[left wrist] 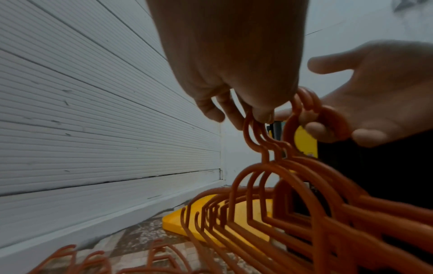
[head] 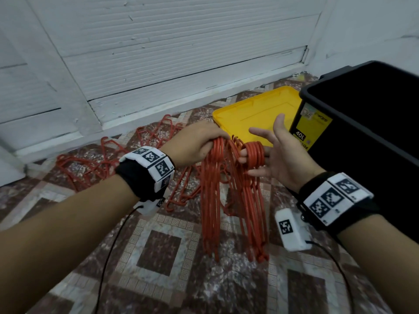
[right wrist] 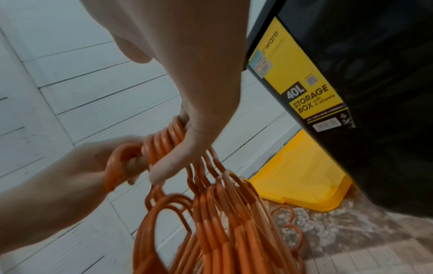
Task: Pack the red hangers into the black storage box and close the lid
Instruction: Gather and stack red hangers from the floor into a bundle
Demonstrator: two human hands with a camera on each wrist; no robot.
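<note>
**Hangers gathered above the floor**

The left hand [head: 199, 143] gripped a bunch of red hangers [head: 229, 196] by their hooks; the right hand [head: 281, 155] carried more hooks on one curled finger, other fingers spread. Beyond lay loose hangers [head: 95, 164], the yellow lid [head: 256, 114] and the open black box [head: 367, 123].

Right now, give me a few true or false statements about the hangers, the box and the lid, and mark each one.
1. The yellow lid sits closed on the black storage box. False: it lies on the floor beside the open box.
2. The left hand grips a bunch of red hangers. True.
3. Hanger hooks ring fingers of the right hand. True.
4. No hangers remain on the floor. False: loose hangers lie near the wall.
5. The box label reads 40L. True.
</note>
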